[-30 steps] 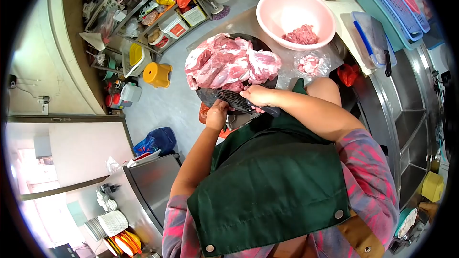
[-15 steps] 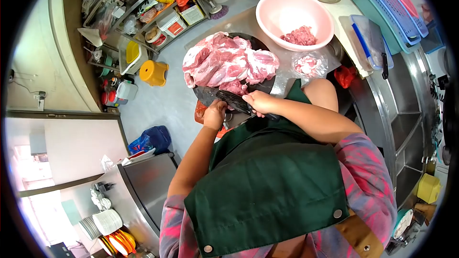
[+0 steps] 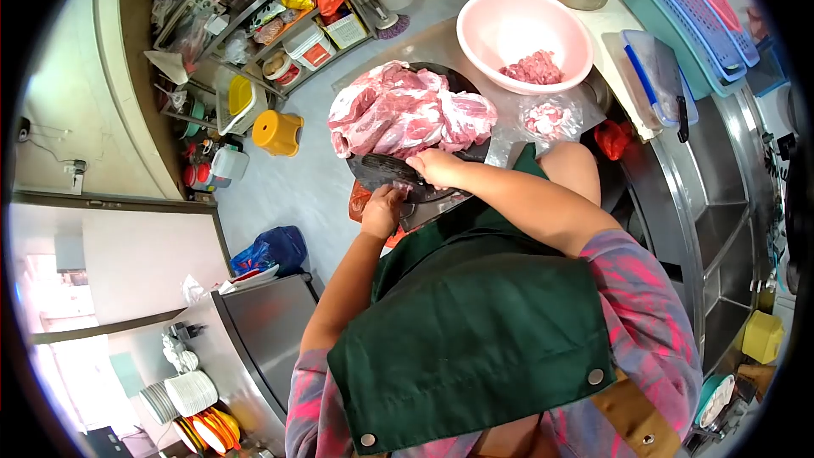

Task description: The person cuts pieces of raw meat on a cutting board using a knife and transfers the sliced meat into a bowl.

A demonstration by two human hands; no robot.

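Note:
My right hand [image 3: 437, 168] is closed round the handle of a dark-bladed cleaver [image 3: 386, 170]. Its broad blade points left over the near side of a round dark chopping board [image 3: 469, 153]. Just below the blade, the fingers of my left hand [image 3: 383, 210] are pinched at a small piece of meat [image 3: 402, 189], partly hidden by them. A large slab of raw pink meat [image 3: 407, 110] with white fat covers much of the board, just beyond the cleaver.
Right of the board, a pink basin [image 3: 475, 38] holds cut meat [image 3: 534, 68]. Near it lies a clear plastic bag [image 3: 547, 117] with pale trimmings. Another knife [image 3: 682, 117] rests by a lidded container at right. A yellow stool [image 3: 277, 133] stands on the floor at left.
My right hand and the cleaver have moved up and left, onto the board's near side. My left hand stays close by, and a small piece of meat now shows at its fingertips.

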